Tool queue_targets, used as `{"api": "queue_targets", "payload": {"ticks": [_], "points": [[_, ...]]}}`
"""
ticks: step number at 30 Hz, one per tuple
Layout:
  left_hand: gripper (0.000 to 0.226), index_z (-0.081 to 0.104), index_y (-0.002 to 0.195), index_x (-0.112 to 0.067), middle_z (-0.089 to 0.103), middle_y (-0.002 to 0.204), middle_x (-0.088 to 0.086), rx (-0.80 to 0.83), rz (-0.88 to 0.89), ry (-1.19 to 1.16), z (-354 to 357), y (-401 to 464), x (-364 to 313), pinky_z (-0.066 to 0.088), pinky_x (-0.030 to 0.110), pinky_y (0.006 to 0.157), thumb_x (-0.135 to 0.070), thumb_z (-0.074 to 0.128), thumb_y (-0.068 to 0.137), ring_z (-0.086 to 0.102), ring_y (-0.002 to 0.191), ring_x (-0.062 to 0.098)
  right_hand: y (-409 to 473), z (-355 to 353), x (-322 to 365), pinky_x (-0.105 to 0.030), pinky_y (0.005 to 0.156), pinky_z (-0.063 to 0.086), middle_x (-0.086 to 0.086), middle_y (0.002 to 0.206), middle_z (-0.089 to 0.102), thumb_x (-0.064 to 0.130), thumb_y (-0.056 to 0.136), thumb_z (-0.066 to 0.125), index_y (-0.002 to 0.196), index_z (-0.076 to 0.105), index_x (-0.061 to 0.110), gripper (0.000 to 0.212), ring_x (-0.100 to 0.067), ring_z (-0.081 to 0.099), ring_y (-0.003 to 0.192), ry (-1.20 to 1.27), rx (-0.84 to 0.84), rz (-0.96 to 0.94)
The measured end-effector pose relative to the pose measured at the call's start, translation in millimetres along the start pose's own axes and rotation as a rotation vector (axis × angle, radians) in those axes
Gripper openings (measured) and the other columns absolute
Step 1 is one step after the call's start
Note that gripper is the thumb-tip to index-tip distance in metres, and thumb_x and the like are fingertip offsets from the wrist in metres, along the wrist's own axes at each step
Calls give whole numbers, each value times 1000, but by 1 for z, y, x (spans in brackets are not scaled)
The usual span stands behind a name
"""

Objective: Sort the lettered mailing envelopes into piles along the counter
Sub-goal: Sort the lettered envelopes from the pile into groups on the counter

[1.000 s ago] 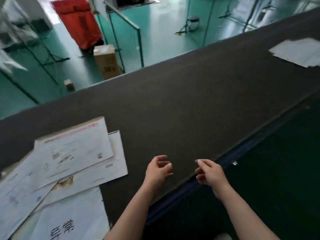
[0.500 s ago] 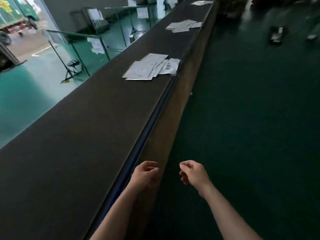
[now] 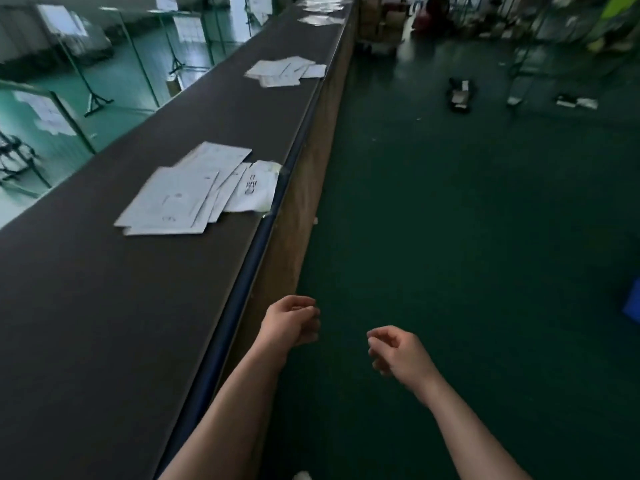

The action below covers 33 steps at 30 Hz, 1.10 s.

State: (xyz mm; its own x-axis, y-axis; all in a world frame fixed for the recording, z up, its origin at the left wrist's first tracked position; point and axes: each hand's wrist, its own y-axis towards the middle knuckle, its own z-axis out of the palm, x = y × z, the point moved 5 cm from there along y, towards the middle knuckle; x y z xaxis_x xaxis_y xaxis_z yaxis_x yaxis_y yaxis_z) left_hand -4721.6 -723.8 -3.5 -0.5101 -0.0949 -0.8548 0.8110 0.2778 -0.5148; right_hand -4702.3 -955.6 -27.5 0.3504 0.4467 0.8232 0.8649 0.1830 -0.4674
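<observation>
View has swung right along the counter (image 3: 145, 306); nearest envelope pile (image 3: 194, 192) now sits mid-left, closer than before. Left hand (image 3: 291, 322) and right hand (image 3: 398, 351) loosely curled, empty, over floor. Likely walking to fetch more.

Dim, seemingly window-lit, blurred edges

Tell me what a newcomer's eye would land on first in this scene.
First, the long dark counter running away up the left side, with white piles spaced along it. The nearest pile of envelopes is fanned out close to the counter's right edge, and a second pile lies farther along. At the bottom, the left hand and right hand hang over the green floor, fingers loosely curled, holding nothing.
</observation>
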Motion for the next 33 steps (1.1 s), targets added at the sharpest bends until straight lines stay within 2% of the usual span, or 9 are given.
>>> {"api": "queue_targets", "payload": {"ticks": [3, 6, 8, 12, 15, 17, 23, 29, 33], "points": [[10, 68, 106, -16, 74, 93, 6, -31, 189, 234, 24, 71, -74, 61, 36, 74, -15, 65, 97, 71, 81, 20, 53, -51, 32, -30, 71, 59, -2, 97, 74, 22, 100, 64, 110, 70, 24, 11, -17, 72, 78, 11, -82, -45], [13, 65, 107, -28, 69, 90, -11, -9, 385, 573, 69, 142, -120, 50, 16, 70, -26, 67, 95, 66, 82, 4, 117, -104, 46, -28, 72, 57, 4, 96, 73, 28, 98, 67, 110, 70, 29, 13, -15, 72, 84, -26, -160, -56], [21, 61, 116, -30, 67, 95, -13, 100, 379, 699, 116, 191, -131, 50, 16, 72, -30, 66, 95, 64, 85, 2, 163, -139, 49, -24, 73, 53, 9, 97, 71, 31, 96, 67, 111, 70, 30, 15, -10, 69, 88, -38, -205, -39], [37, 61, 130, -25, 67, 104, -9, 267, 355, 915, 209, 284, -150, 51, 23, 87, -34, 66, 95, 63, 92, 6, 263, -209, 48, -11, 70, 43, 13, 101, 68, 32, 97, 66, 117, 68, 28, 20, -1, 63, 92, -70, -229, -29], [36, 62, 131, -23, 68, 110, -7, 269, 330, 954, 262, 348, -191, 51, 24, 92, -32, 64, 97, 64, 98, 9, 350, -263, 67, -10, 70, 43, 15, 103, 66, 34, 97, 65, 121, 68, 24, 26, 3, 61, 93, -111, -206, -33], [35, 62, 131, -23, 68, 114, -6, 269, 332, 963, 289, 391, -231, 51, 25, 94, -31, 64, 98, 64, 102, 10, 409, -298, 99, -14, 74, 46, 16, 102, 65, 36, 97, 65, 124, 67, 24, 29, 3, 61, 93, -140, -192, -38], [30, 65, 127, -22, 66, 99, -14, 153, 354, 889, 309, 501, -329, 42, 6, 75, -30, 64, 99, 62, 89, 1, 539, -356, 206, -25, 86, 55, 17, 103, 65, 38, 99, 62, 127, 63, 25, 31, -1, 63, 94, -328, -101, -177], [28, 63, 128, -27, 65, 103, -14, 119, 349, 796, 329, 665, -410, 49, 19, 86, -32, 62, 100, 61, 93, -1, 719, -385, 291, -25, 86, 54, 14, 104, 64, 36, 100, 60, 129, 63, 23, 32, -3, 62, 94, -427, -33, -241], [28, 65, 126, -23, 66, 102, -11, 69, 359, 718, 343, 783, -471, 48, 18, 86, -29, 64, 99, 62, 91, 3, 836, -396, 364, -25, 89, 54, 12, 107, 66, 37, 99, 62, 128, 64, 24, 32, -5, 63, 97, -515, 39, -263]]}}
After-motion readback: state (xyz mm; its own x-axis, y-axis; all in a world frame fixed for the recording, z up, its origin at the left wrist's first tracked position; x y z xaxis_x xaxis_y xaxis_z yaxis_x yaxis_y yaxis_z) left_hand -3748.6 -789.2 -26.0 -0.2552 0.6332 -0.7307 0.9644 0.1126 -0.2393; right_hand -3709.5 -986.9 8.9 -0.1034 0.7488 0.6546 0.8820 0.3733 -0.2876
